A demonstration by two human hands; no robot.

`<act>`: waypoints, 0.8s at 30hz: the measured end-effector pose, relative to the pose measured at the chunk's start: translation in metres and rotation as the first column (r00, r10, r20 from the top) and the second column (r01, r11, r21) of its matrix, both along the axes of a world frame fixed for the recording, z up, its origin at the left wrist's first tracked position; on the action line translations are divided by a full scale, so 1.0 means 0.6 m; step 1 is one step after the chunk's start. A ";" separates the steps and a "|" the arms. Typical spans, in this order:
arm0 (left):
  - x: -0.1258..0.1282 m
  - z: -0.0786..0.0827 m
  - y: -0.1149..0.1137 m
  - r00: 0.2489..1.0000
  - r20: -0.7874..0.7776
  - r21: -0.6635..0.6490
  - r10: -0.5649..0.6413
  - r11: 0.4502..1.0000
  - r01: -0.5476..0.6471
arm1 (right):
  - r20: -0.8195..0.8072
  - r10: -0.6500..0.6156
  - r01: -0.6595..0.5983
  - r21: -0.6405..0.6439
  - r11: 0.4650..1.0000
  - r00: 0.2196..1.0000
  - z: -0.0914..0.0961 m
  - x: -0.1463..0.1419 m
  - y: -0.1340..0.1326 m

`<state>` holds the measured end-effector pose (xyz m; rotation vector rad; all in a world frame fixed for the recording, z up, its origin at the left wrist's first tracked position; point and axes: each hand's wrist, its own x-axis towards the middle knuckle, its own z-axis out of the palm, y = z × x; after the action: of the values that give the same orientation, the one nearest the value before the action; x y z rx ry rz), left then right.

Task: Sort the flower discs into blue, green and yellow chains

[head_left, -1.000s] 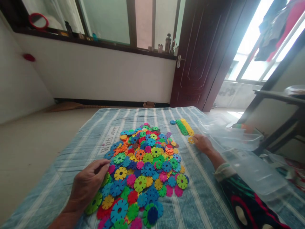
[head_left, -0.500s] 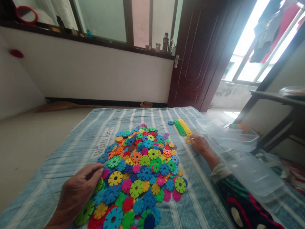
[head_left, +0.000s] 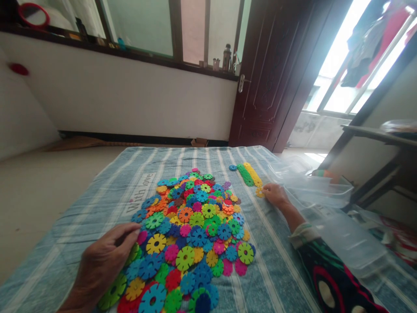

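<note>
A broad pile of colourful notched plastic discs (head_left: 195, 219) lies spread on the striped blue cloth. At the pile's left edge is my left hand (head_left: 102, 258), its thumb and fingertips pressed together; whatever may be between them is hidden. My right hand (head_left: 278, 200), palm down, pinches a yellow notched disc (head_left: 259, 192) at the near end of a yellow row of overlapping discs (head_left: 252, 174). Beside that row runs a green row (head_left: 245, 174), and a single blue disc (head_left: 232, 168) sits at its left.
Clear plastic boxes (head_left: 352, 243) stand along the right side, close to my right forearm. The cloth (head_left: 107, 191) carries printed words at its left. Beyond its far edge are a wall and a dark red door (head_left: 260, 87). A dark shelf frame (head_left: 374, 134) rises at the right.
My right hand has shifted slightly right with the yellow disc, which sits a little farther from the pile. My left hand stays nearly in place; the view has tilted slightly.
</note>
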<state>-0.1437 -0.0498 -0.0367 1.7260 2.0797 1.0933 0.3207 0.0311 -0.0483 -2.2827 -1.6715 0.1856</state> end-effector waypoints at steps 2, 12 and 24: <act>-0.002 -0.001 0.001 1.000 0.004 -0.008 -0.002 1.000 0.002 | -0.014 -0.012 0.012 0.009 1.000 1.000 0.000 0.011 0.007; -0.005 -0.003 0.001 1.000 -0.016 0.001 0.010 1.000 -0.010 | -0.018 -0.065 0.066 0.060 0.996 0.998 -0.001 0.021 0.053; -0.005 -0.004 0.002 1.000 -0.015 0.000 0.012 1.000 -0.012 | 0.036 -0.142 0.140 0.054 0.989 0.989 -0.006 0.004 0.052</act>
<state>-0.1467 -0.0485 -0.0391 1.7291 2.1021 1.0875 0.3230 0.0626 -0.0519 -2.3687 -1.5077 0.0657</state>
